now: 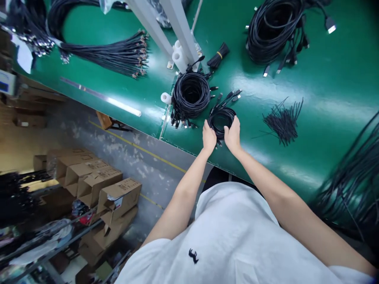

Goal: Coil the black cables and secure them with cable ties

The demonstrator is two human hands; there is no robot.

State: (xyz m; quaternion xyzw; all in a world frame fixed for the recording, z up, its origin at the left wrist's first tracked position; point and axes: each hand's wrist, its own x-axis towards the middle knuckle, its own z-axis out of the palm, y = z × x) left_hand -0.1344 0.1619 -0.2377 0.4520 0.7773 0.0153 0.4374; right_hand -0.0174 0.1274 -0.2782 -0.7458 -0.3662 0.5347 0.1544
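Note:
A small coil of black USB cables (222, 111) lies near the front edge of the green table, its plugs sticking out at the far and near ends. My left hand (209, 136) is closed around the coil's left side. On its right side my right hand (232, 134) grips the same coil, thumb towards the middle; the fingers beneath are partly hidden. Just left of it rests a larger stack of coiled black cables (192, 94). To the right is a loose pile of short black ties (283, 122).
Big black cable coils (274, 31) lie at the back right, and loose black cables (352, 177) at the right edge. A grey metal post (180, 31) rises beside white rolls (179, 59). A cable bundle (109, 53) and a metal ruler (102, 96) lie left. Cardboard boxes (118, 193) stand below.

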